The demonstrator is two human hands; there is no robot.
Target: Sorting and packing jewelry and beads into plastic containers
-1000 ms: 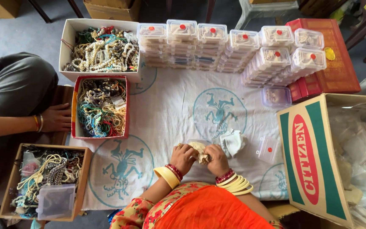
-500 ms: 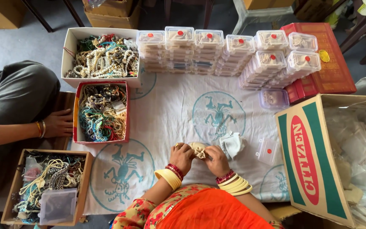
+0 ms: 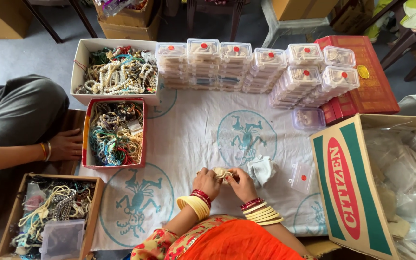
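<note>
A white cotton cloth printed with round teal figure motifs (image 3: 193, 135) covered the floor and carried nearly everything. At its right edge lay a large open cardboard carton (image 3: 347, 188), its flap bearing green stripes and a red oval label, with clear plastic bags inside. Along the far edge ran a row of stacked clear plastic boxes with red round stickers on their lids (image 3: 246, 65), and at the far right corner a flat red patterned box (image 3: 376, 82) sat partly beneath them. At the far left corner stood a white cardboard box heaped with pale bead necklaces (image 3: 80, 65); just nearer was a red-rimmed box of mixed coloured strings (image 3: 85, 132), and off the near left corner a brown cardboard tray of tangled jewellery (image 3: 97, 202). A co-worker's hand (image 3: 66, 144) rested beside the red-rimmed box.

Near the middle of the near edge, the left hand (image 3: 206, 183) and the right hand (image 3: 239, 184) were both closed on a small cream-coloured beaded bundle (image 3: 221, 173), which sat between them, its long axis running left to right, neither hand nearer. Just right lay a crumpled white cloth pouch (image 3: 262, 169), then a single small clear lid with a red sticker (image 3: 302, 177).
</note>
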